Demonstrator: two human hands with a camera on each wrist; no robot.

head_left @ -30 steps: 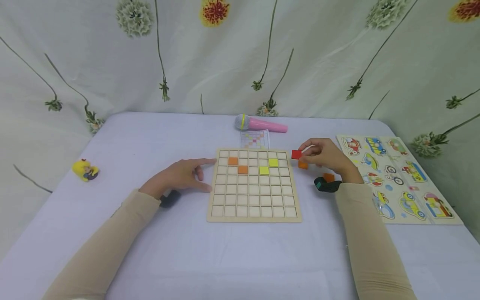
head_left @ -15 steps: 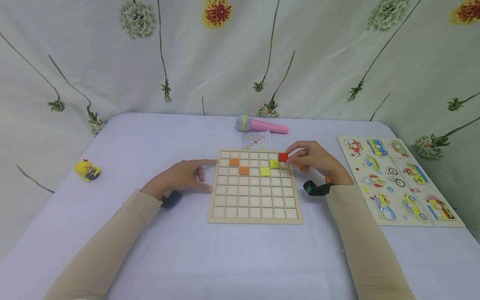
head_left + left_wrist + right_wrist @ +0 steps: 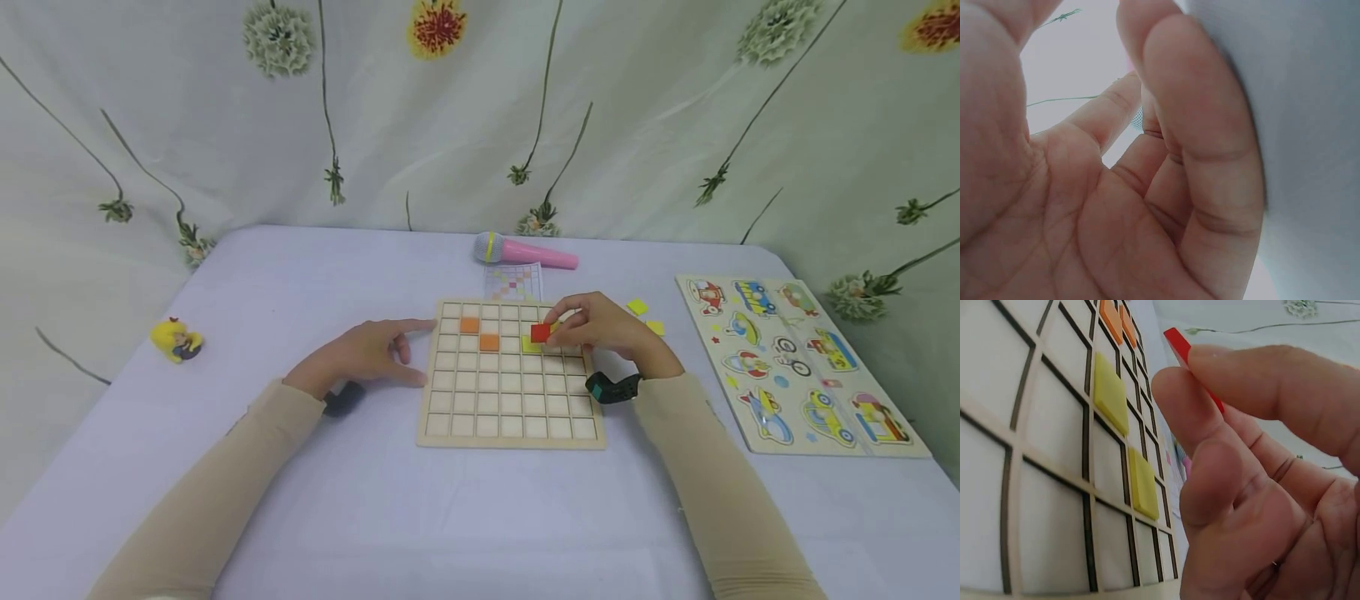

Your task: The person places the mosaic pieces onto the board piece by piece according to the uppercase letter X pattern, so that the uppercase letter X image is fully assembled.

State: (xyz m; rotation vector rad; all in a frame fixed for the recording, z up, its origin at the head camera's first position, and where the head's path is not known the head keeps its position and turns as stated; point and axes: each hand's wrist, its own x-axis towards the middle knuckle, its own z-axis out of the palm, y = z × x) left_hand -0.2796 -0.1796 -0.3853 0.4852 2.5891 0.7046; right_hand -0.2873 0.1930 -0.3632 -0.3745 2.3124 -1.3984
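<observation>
My right hand (image 3: 600,329) pinches a small red square tile (image 3: 540,333) between thumb and fingertips, over the upper right part of a wooden grid board (image 3: 485,400). In the right wrist view the red tile (image 3: 1179,347) is tilted above the board. Two yellow tiles (image 3: 1110,394) sit in the board's cells below it; in the head view the hand partly covers them. Two orange tiles (image 3: 489,342) lie in cells at the upper left. My left hand (image 3: 363,354) rests at the board's left edge, index finger and thumb extended to the rim, other fingers bent.
Loose yellow tiles (image 3: 637,307) lie on the table right of the board. A printed pattern card (image 3: 513,282) and a pink toy microphone (image 3: 536,253) are behind it. A picture puzzle board (image 3: 802,367) lies at the right, a yellow-haired figurine (image 3: 176,340) at the left.
My right hand has carried the red tile leftward, from beside the board to above its upper right cells. Yellow tiles on the table have come into view behind it. The left hand stays put.
</observation>
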